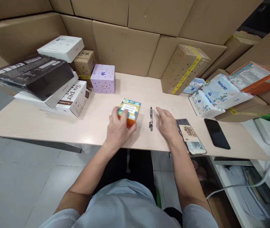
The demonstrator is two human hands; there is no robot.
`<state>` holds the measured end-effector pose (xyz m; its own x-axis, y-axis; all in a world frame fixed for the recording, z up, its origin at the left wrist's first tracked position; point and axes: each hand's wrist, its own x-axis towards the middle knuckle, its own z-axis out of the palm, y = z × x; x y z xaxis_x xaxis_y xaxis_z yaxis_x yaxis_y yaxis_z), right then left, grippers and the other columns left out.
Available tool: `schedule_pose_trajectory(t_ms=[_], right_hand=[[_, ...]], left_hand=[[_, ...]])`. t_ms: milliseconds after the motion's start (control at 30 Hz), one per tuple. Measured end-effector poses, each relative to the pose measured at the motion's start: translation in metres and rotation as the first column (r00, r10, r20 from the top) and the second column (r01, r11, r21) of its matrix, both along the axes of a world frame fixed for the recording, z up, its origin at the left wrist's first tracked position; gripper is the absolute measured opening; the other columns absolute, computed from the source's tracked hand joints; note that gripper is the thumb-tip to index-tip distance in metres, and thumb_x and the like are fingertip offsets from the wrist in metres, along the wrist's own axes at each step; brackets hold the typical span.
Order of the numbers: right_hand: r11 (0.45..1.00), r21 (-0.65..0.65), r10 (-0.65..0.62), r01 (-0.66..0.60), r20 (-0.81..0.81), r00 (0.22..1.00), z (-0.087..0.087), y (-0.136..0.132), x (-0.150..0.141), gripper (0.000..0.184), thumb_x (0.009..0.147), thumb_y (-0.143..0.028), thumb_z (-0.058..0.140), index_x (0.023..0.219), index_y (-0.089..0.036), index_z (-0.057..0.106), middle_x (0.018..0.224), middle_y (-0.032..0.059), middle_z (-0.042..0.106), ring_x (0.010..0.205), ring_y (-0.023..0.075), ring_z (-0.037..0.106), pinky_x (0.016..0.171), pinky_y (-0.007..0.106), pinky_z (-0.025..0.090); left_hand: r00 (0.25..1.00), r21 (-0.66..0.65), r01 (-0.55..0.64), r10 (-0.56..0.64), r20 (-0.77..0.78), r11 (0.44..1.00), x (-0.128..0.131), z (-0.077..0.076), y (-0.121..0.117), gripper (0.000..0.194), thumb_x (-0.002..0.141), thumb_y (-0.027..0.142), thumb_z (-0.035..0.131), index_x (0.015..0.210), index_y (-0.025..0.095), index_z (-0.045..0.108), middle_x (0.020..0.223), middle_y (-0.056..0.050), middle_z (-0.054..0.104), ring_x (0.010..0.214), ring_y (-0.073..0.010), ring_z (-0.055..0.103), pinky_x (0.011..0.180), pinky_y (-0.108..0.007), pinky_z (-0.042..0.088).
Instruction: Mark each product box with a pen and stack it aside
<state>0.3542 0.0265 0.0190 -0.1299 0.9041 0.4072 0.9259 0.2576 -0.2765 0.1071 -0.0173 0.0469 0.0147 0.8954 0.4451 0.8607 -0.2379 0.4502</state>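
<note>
My left hand (pixel 119 129) is closed around a small teal and orange box (pixel 130 109), with the thumb at its near side and fingers on its left and top. The box is at the front middle of the table (pixel 97 126). To its right lies a pen (pixel 151 118), apart from both hands. My right hand (pixel 167 125) lies just right of the pen, palm down with fingers stretched out and nothing visible in it. Beside the right wrist lies a dark wallet or folder (pixel 184 122) with banknotes (pixel 193 137) on it, partly covered by the forearm.
Stacked white and black boxes (pixel 42 72) stand at the left, beside a purple box (pixel 103 79). A tall cardboard box (pixel 183 69) leans at the back right, near tissue packs (pixel 225 90) and an orange box (pixel 255 79). A phone (pixel 217 133) lies near the right front edge.
</note>
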Motion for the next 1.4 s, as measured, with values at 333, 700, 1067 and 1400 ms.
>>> schedule_pose_trajectory(t_ms=[333, 700, 1067, 1400], right_hand=[[0.998, 0.062, 0.027, -0.020, -0.108, 0.994, 0.001, 0.000, -0.002, 0.045, 0.093, -0.012, 0.043, 0.129, -0.014, 0.070, 0.125, 0.0190, 0.071, 0.112, 0.0305, 0.070, 0.098, 0.047, 0.058], [1.000, 0.007, -0.010, 0.011, -0.093, 0.996, 0.005, -0.003, -0.004, 0.042, 0.095, -0.015, 0.042, 0.124, -0.016, 0.072, 0.124, 0.0177, 0.071, 0.108, 0.0287, 0.069, 0.096, 0.043, 0.058], [0.997, 0.031, -0.067, 0.072, -0.148, 0.987, 0.005, -0.003, -0.001, 0.040, 0.095, -0.016, 0.042, 0.120, -0.013, 0.074, 0.120, 0.0183, 0.073, 0.108, 0.0294, 0.070, 0.097, 0.044, 0.057], [0.975, 0.137, -0.145, 0.173, -0.190, 0.971, 0.010, -0.015, 0.010, 0.038, 0.098, -0.023, 0.041, 0.116, -0.015, 0.074, 0.120, 0.0192, 0.071, 0.109, 0.0306, 0.068, 0.101, 0.048, 0.054]], left_hand=[[0.986, 0.299, -0.088, 0.040, 0.163, 0.950, -0.065, 0.067, 0.097, 0.060, 0.080, 0.041, 0.080, 0.132, 0.025, 0.054, 0.148, -0.011, 0.043, 0.142, -0.0325, 0.040, 0.122, -0.055, 0.037], [0.949, 0.002, -0.254, 0.249, 0.194, 0.967, -0.090, 0.069, 0.212, 0.079, 0.086, 0.058, 0.079, 0.144, 0.017, 0.044, 0.163, -0.007, 0.030, 0.142, -0.0304, 0.025, 0.124, -0.063, 0.022], [0.976, 0.038, 0.191, -0.186, -0.116, 0.981, -0.013, 0.029, 0.093, 0.037, 0.084, 0.028, 0.075, 0.120, 0.018, 0.067, 0.150, -0.013, 0.055, 0.154, -0.0447, 0.026, 0.124, -0.074, 0.017], [0.992, 0.077, -0.123, 0.120, 0.040, 0.989, -0.039, 0.067, 0.144, 0.076, 0.080, 0.031, 0.086, 0.147, 0.020, 0.051, 0.166, -0.013, 0.032, 0.152, -0.0425, 0.024, 0.123, -0.072, 0.021]])
